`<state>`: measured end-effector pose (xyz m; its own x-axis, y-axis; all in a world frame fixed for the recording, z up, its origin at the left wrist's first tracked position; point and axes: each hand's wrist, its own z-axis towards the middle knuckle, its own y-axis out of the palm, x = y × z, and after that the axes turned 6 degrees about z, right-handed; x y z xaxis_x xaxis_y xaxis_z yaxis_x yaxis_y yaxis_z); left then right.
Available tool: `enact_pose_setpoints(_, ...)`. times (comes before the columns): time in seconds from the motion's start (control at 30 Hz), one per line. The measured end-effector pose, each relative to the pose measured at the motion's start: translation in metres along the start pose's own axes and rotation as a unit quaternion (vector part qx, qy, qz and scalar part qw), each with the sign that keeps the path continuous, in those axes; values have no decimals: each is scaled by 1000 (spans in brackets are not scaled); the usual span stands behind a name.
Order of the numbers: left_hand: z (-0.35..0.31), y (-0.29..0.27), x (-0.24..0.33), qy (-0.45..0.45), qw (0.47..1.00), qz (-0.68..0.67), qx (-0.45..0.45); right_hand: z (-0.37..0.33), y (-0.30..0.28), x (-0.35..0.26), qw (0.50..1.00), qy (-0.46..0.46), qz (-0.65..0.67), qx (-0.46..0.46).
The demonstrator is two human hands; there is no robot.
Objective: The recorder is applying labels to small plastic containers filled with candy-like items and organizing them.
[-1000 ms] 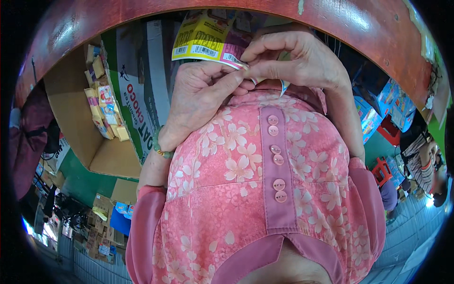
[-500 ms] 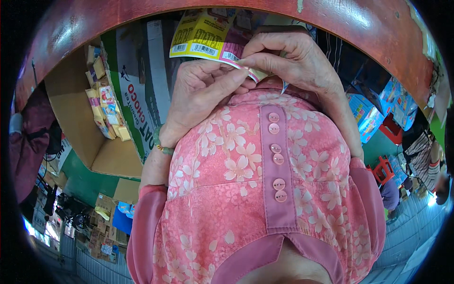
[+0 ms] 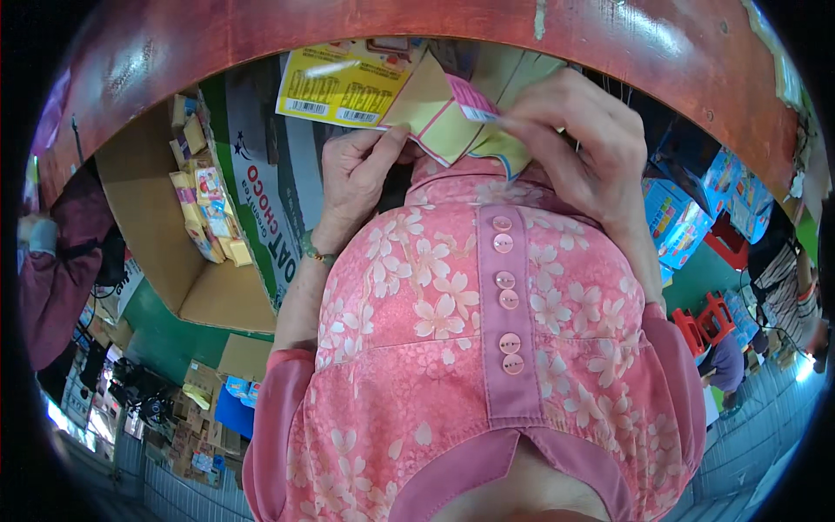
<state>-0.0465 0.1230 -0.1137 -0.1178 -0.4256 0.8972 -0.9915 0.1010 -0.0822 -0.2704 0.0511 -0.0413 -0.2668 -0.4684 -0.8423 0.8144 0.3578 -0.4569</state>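
My left hand (image 3: 355, 178) pinches the lower edge of a glossy yellow sheet of printed labels (image 3: 335, 87) between thumb and fingers. Part of the sheet is folded over, showing pale yellow backing (image 3: 448, 135) with pink lines. To the right, a pink label with a barcode (image 3: 470, 97) stands lifted and curled away from the backing. The slightly blurred fingers of my right hand (image 3: 587, 143) are closed at the end of that label. Both hands are between my chest and the table edge.
A curved reddish table edge (image 3: 417, 19) runs across the top. At left, an open cardboard box (image 3: 143, 217) holds several small wrapped packs (image 3: 209, 204). Blue packages (image 3: 674, 217) and red plastic stools (image 3: 715, 318) are at right. Other people are at both sides.
My hands have moved apart, the left one leftward and the right one rightward. The label now curls up from the sheet, and more pale backing shows.
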Motion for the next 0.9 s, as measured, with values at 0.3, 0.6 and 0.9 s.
enact_pose_setpoints(0.3, 15, 7, -7, -66, 994, -88, -4, -23, -39, -39, 993, -76, -19, 85)
enact_pose_setpoints(0.6, 9, 6, 2, -100, 991, -86, 25, -53, -81, -61, 982, -117, 12, 146)
enact_pose_setpoints(0.9, 8, 10, 2, -104, 991, -60, 52, -84, -130, -61, 977, -106, 92, 158)
